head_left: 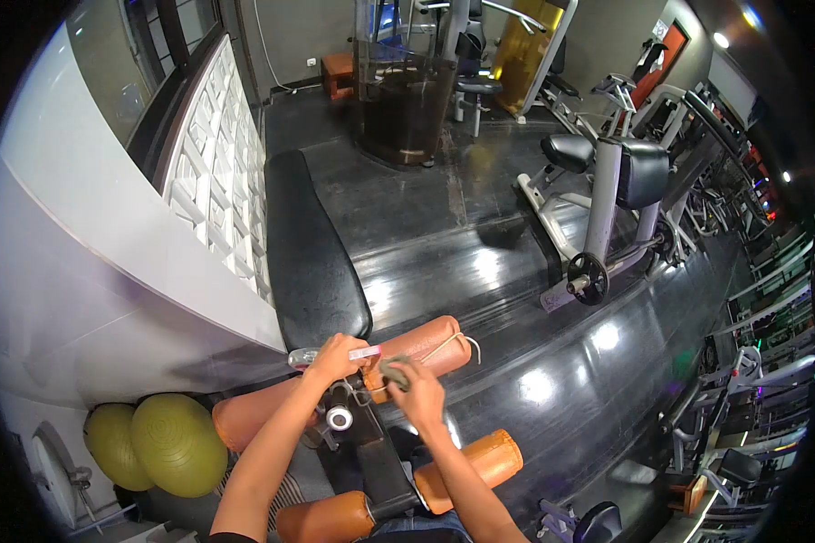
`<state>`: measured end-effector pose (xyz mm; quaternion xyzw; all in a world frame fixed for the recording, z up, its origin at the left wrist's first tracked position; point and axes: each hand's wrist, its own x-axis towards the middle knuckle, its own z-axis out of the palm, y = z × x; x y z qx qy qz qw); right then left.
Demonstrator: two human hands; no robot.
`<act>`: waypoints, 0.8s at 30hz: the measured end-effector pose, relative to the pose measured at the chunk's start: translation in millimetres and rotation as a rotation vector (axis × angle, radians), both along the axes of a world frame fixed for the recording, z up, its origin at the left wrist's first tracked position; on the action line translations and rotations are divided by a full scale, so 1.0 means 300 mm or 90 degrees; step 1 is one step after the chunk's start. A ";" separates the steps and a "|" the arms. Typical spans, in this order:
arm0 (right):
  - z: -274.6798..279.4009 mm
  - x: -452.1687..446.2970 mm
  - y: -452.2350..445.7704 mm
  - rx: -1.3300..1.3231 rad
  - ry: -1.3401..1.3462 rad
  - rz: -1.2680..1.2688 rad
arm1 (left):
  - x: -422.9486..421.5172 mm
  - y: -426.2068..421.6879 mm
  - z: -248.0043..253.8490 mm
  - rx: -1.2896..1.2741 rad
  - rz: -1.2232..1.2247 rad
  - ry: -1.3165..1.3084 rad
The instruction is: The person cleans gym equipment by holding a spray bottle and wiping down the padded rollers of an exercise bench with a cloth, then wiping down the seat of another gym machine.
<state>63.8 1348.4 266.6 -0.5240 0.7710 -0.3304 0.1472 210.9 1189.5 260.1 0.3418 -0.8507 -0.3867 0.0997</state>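
Observation:
My left hand (337,355) is wrapped round what looks like a spray bottle (302,359), clear at one end with a white and pink end pointing right. A crumpled grey-green cloth (393,372) is gripped in my right hand (417,395), close to the bench's metal post. Just beyond both hands lies a brown padded roller (430,347) with a pale cord (445,343) across it. Below my hands are the bench's black frame and a round white-ringed knob (339,418). My left forearm partly hides another brown roller (255,414).
The black bench pad (312,249) stretches away ahead. Orange rollers (471,469) sit on the near frame. Two green exercise balls (179,445) rest at left beside a white curved wall (145,299). A weight machine (598,199) stands at right on the shiny dark floor (516,362).

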 end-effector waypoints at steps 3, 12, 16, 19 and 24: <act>0.019 0.025 -0.022 0.044 0.000 0.082 | -0.004 -0.026 -0.014 0.047 -0.003 -0.010; 0.044 -0.248 0.018 0.021 0.043 0.070 | -0.002 -0.021 -0.069 0.079 0.046 -0.006; 0.055 -0.357 0.020 -0.010 -0.003 -0.132 | -0.004 0.005 -0.045 0.057 0.062 0.016; 0.036 -0.333 0.002 -0.031 -0.011 -0.202 | -0.004 0.002 -0.075 0.033 0.057 0.036; -0.008 -0.153 -0.002 -0.105 -0.022 -0.099 | -0.004 -0.009 -0.086 0.042 0.062 0.018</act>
